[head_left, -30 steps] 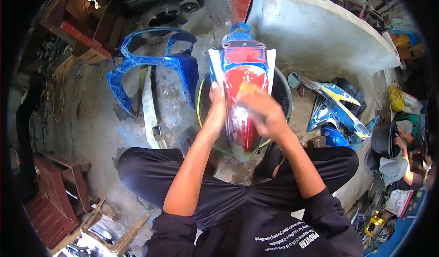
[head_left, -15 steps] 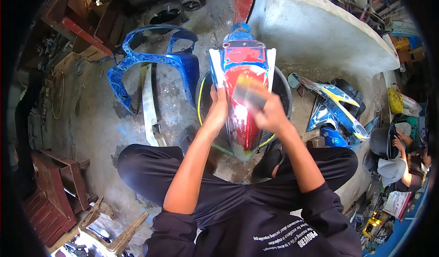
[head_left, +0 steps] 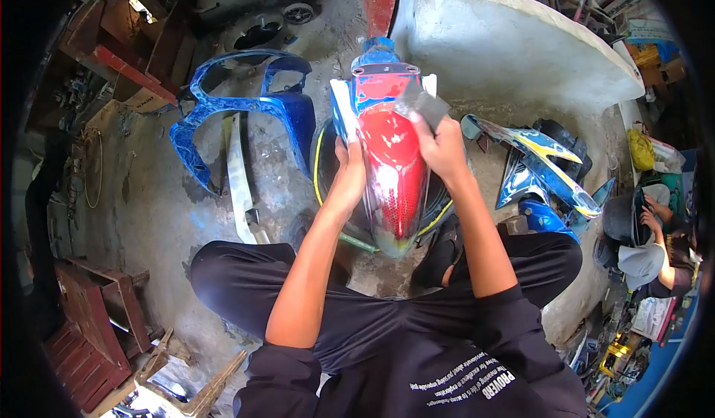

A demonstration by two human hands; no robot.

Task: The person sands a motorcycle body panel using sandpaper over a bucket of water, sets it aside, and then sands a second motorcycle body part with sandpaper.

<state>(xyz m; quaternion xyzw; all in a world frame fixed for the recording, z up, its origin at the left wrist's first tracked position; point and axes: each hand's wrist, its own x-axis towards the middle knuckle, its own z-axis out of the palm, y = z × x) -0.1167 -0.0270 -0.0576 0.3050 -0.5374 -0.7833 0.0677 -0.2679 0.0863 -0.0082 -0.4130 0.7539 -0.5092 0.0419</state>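
A red, white and blue motorcycle fender (head_left: 390, 139) points toward me between my knees, over a dark round tub (head_left: 325, 146) with a yellow-green edge. My left hand (head_left: 349, 176) grips its left side, thumb along the edge and fingers hidden underneath. In my right hand (head_left: 443, 144) is a dark grey piece of sandpaper (head_left: 429, 107), held at the upper right of the fender. It is slightly blurred, and whether it touches the surface I cannot tell. Reddish, worn patches show near the fender's blue top end.
On the floor at left lie a blue fairing frame (head_left: 294, 116) and a long pale strip (head_left: 237, 176). Blue, white and yellow panels (head_left: 547, 168) lie at right. A pale curved slab (head_left: 514, 53) stands behind. Another person in a grey cap (head_left: 639, 267) sits at far right beside a dark bucket (head_left: 620, 221).
My right hand has moved up and right with the sandpaper, from the fender's middle to its upper right side. My left hand keeps its hold. The view has shifted slightly.
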